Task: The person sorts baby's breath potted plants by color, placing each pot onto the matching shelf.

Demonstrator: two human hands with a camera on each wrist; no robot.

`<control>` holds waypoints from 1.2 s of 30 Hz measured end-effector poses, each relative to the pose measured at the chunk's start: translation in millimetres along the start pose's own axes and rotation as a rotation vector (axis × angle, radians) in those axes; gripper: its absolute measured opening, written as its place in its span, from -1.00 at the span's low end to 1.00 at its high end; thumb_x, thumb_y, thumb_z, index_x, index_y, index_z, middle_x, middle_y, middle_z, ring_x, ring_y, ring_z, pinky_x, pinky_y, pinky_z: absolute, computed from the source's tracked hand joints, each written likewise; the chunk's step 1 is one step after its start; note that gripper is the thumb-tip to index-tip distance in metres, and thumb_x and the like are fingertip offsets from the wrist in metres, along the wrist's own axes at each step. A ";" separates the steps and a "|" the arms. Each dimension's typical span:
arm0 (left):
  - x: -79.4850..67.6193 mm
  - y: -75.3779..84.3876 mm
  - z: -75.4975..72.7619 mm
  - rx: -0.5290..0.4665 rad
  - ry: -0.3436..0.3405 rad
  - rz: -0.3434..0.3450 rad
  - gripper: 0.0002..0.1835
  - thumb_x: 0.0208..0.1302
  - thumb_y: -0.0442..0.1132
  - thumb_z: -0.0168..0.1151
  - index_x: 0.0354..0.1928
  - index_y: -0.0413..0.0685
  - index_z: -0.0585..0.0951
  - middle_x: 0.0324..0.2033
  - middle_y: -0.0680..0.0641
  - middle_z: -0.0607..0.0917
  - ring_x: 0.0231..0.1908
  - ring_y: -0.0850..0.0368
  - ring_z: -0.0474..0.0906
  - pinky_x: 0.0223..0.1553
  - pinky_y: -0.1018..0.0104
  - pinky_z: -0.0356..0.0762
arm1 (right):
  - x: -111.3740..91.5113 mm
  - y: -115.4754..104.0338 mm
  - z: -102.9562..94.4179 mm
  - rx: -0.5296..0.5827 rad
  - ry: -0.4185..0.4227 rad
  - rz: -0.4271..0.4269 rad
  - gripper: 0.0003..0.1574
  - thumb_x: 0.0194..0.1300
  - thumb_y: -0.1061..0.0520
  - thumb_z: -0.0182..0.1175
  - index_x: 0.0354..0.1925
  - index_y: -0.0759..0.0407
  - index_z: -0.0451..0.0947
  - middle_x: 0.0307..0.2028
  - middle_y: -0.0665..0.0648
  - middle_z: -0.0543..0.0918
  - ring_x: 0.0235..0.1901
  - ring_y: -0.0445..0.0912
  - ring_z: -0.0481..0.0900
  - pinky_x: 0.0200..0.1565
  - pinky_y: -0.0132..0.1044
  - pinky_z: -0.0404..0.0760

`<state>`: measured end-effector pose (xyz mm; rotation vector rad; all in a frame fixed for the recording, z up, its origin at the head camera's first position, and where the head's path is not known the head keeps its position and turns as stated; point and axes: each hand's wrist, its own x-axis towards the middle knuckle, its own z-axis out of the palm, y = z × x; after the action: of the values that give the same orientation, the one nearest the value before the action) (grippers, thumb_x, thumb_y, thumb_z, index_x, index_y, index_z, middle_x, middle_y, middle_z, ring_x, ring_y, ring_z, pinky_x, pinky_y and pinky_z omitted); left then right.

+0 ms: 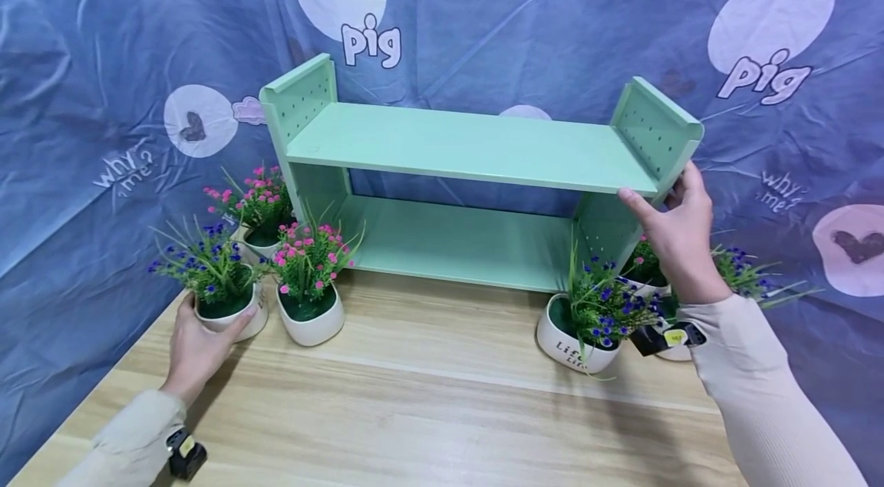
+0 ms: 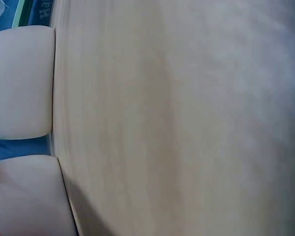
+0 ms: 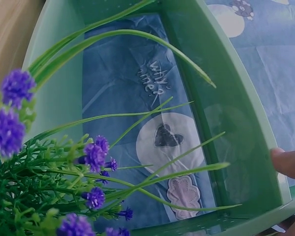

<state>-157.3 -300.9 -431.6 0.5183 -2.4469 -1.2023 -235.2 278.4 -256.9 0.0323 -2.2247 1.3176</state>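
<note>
A pale green two-tier shelf (image 1: 456,146) stands at the back of the table. My right hand (image 1: 680,241) grips its right side, the thumb at the front end of the upper board and the fingers behind the side panel. In the right wrist view, a fingertip (image 3: 290,162) meets the shelf's edge. On the left, my left hand (image 1: 200,345) holds a white pot (image 1: 242,314) of blue flowers, thumb across its front and fingers at its left side. Just right of it stands a white pot (image 1: 314,326) of pink flowers. The left wrist view shows both pots at its left edge.
Behind the left pots is another pink-flowered pot (image 1: 264,241). A blue-flowered pot (image 1: 576,345) with lettering stands before the shelf's right end, and more potted flowers (image 1: 742,272) sit behind my right wrist. A blue printed cloth (image 1: 483,11) hangs behind the wooden table (image 1: 442,395).
</note>
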 end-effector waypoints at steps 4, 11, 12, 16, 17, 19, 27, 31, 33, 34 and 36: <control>-1.2 -1.3 -4.3 0.020 0.001 -0.026 0.04 0.14 -0.01 0.36 0.44 -0.36 -0.03 0.28 -0.52 0.23 0.25 -0.44 0.18 0.25 -0.26 0.14 | -0.1 -0.3 0.6 -0.002 0.000 0.004 -0.11 0.26 0.06 0.27 0.43 -0.19 0.07 0.32 0.14 0.36 0.24 -0.05 0.40 0.13 -0.32 0.50; -1.6 -1.8 -7.5 0.074 -0.023 -0.111 0.07 0.15 0.12 0.32 0.45 -0.33 -0.03 0.27 -0.52 0.27 0.24 -0.45 0.20 0.21 -0.26 0.19 | -0.2 0.5 -0.4 0.004 0.003 0.001 -0.11 0.26 0.08 0.28 0.43 -0.17 0.09 0.31 0.15 0.36 0.23 -0.06 0.40 0.00 -0.49 0.51; -1.3 -1.6 -7.7 0.075 -0.026 -0.123 0.08 0.14 0.14 0.32 0.45 -0.33 -0.03 0.27 -0.52 0.28 0.24 -0.45 0.20 0.21 -0.26 0.19 | -0.4 0.6 -0.6 0.005 0.003 0.002 -0.11 0.26 0.09 0.28 0.43 -0.17 0.09 0.31 0.15 0.36 0.23 -0.06 0.40 0.03 -0.48 0.51; 0.4 -1.5 -9.2 0.064 -0.035 -0.132 0.08 0.14 0.14 0.33 0.45 -0.34 -0.01 0.27 -0.51 0.28 0.24 -0.42 0.21 0.21 -0.25 0.20 | -1.0 1.1 -0.5 0.005 0.009 0.015 -0.11 0.26 0.09 0.28 0.43 -0.17 0.08 0.32 0.14 0.36 0.24 -0.06 0.39 0.12 -0.37 0.50; 0.8 -1.6 -9.8 0.060 -0.034 -0.128 0.07 0.14 0.13 0.33 0.45 -0.35 0.00 0.27 -0.51 0.28 0.24 -0.42 0.21 0.21 -0.25 0.21 | -0.9 1.0 -0.3 0.005 0.011 0.019 -0.11 0.25 0.09 0.28 0.43 -0.18 0.08 0.32 0.14 0.36 0.24 -0.06 0.39 0.14 -0.34 0.49; 1.7 -2.1 -11.5 0.050 -0.036 -0.120 0.05 0.15 0.12 0.32 0.44 -0.35 0.01 0.27 -0.51 0.28 0.24 -0.40 0.22 0.21 -0.24 0.23 | -0.6 0.9 0.3 0.007 0.012 0.022 -0.10 0.25 0.08 0.28 0.43 -0.19 0.08 0.32 0.14 0.36 0.24 -0.06 0.39 0.16 -0.30 0.49; 3.3 1.5 -21.6 0.016 -0.050 -0.096 0.06 0.16 0.11 0.32 0.46 -0.31 -0.03 0.31 -0.49 0.23 0.27 -0.40 0.21 0.22 -0.22 0.23 | -0.8 0.8 1.2 0.015 0.014 0.011 -0.10 0.25 0.08 0.28 0.43 -0.19 0.09 0.32 0.14 0.36 0.23 -0.05 0.39 -0.02 -0.49 0.52; 5.0 7.9 -29.8 0.049 -0.019 -0.064 0.05 0.13 0.11 0.34 0.44 -0.34 0.04 0.25 -0.52 0.30 0.22 -0.43 0.28 0.18 -0.23 0.27 | -1.0 0.1 1.3 0.032 0.013 0.008 -0.10 0.25 0.11 0.28 0.43 -0.18 0.09 0.33 0.14 0.34 0.25 -0.05 0.38 0.14 -0.37 0.48; 6.9 14.0 -35.1 0.065 -0.003 -0.052 0.03 0.13 0.12 0.34 0.44 -0.33 0.07 0.22 -0.51 0.35 0.20 -0.41 0.31 0.17 -0.21 0.29 | -1.1 0.0 1.6 0.036 0.010 0.002 -0.11 0.26 0.11 0.27 0.43 -0.17 0.08 0.33 0.14 0.34 0.26 -0.06 0.37 0.20 -0.27 0.45; 7.9 17.6 -38.2 0.068 -0.001 -0.048 0.03 0.13 0.13 0.34 0.44 -0.31 0.08 0.22 -0.50 0.36 0.19 -0.40 0.33 0.18 -0.19 0.30 | -1.2 0.0 1.8 0.037 0.008 -0.001 -0.11 0.26 0.11 0.27 0.43 -0.17 0.08 0.33 0.14 0.34 0.26 -0.06 0.36 0.21 -0.25 0.45; 9.4 25.7 -44.5 0.065 0.010 -0.029 0.00 0.13 0.13 0.34 0.44 -0.27 0.11 0.21 -0.47 0.39 0.19 -0.36 0.35 0.20 -0.04 0.34 | -1.4 0.3 2.1 0.033 0.008 -0.005 -0.11 0.26 0.11 0.27 0.43 -0.17 0.08 0.33 0.14 0.34 0.26 -0.06 0.37 0.18 -0.29 0.47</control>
<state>-148.6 -320.6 -384.0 0.5784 -2.4855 -1.1317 -235.0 276.5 -258.5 0.0448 -2.1950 1.3488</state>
